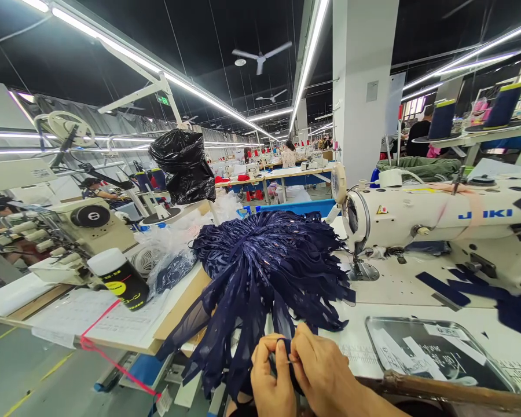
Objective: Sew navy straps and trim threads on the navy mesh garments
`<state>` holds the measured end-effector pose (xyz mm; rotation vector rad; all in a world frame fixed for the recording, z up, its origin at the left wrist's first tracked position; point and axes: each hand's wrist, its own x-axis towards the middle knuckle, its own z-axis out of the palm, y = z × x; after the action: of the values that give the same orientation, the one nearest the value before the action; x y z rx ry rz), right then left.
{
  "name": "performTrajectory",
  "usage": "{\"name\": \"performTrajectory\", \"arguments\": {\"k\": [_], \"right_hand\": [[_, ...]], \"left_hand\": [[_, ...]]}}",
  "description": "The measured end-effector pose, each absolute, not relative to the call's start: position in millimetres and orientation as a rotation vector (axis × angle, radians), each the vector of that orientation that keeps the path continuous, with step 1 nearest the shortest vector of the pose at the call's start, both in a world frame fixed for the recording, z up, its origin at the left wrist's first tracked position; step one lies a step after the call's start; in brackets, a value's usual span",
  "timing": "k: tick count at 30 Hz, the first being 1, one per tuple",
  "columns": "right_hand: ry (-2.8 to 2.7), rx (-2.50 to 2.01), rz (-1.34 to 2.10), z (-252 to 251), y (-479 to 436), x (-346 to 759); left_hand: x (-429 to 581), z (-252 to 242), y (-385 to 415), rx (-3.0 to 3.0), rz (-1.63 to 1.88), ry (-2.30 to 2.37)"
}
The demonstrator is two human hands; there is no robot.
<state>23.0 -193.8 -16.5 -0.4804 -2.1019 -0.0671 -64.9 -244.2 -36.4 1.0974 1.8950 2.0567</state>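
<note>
A big heap of dark navy fabric strips (269, 260) lies on the sewing table and spills over its front edge. At the bottom of the view my left hand (271, 376) and my right hand (325, 370) pinch the end of one navy strip (285, 347) between their fingertips. Both hands are close together, just below the heap. The white sewing machine (438, 217) stands to the right, its needle area (362, 266) beside the heap.
A black bottle with a white cap (119, 279) stands on papers at the left. A black plastic bag (183, 165) hangs behind. A clear tray (434, 353) lies at the right front. Loose navy pieces (447, 288) lie under the machine. Other workers sit far back.
</note>
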Motion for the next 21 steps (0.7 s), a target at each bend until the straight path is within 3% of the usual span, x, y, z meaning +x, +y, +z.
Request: {"name": "performTrajectory", "arguments": {"k": [5, 9, 15, 21], "right_hand": [[-2.052, -0.65, 0.007, -20, -185, 33], [-2.107, -0.428, -0.003, -20, -190, 39], [-2.091, -0.531, 0.231, -15, -192, 40], [-2.135, -0.503, 0.075, -13, -189, 34]], "left_hand": [[-65, -33, -246, 1.036, 2.227, 1.801], [-64, -26, -244, 0.957, 2.171, 1.74], [-63, -26, -242, 0.886, 2.18, 1.729], [-65, -34, -243, 0.932, 2.129, 1.723]]}}
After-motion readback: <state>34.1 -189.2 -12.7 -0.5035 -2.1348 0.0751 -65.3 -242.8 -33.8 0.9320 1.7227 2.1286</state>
